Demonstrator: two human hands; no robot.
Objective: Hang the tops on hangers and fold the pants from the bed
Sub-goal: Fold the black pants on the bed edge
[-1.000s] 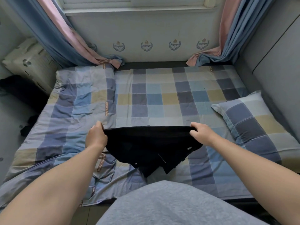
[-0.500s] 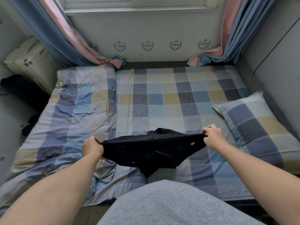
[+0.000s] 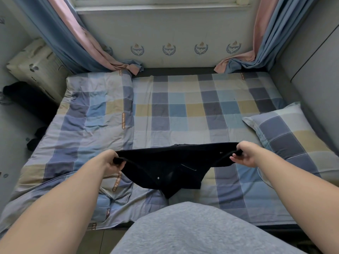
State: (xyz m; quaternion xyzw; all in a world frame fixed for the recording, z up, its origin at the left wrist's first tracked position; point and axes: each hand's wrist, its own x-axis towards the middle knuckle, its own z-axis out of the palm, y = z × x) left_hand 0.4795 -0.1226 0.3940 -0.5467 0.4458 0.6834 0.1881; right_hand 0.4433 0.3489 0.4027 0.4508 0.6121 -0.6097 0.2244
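Note:
Black pants (image 3: 163, 168) are stretched flat between my two hands just above the near part of the checked bed (image 3: 185, 114). My left hand (image 3: 111, 161) grips the left end of the waistband, and my right hand (image 3: 244, 153) grips the right end. The cloth hangs down in a point towards me, with a small white button and a thin zip line showing. Its lower tip touches the bedsheet. No hangers or tops are in view.
A checked pillow (image 3: 291, 136) lies on the right of the bed. A folded checked quilt (image 3: 88, 125) covers the left side. Curtains (image 3: 88, 46) hang at both far corners. A cream box (image 3: 34, 68) and dark things stand on the floor at left.
Both hands have pulled the pants wider and a little lower, nearer to me; the bunched top edge has flattened out.

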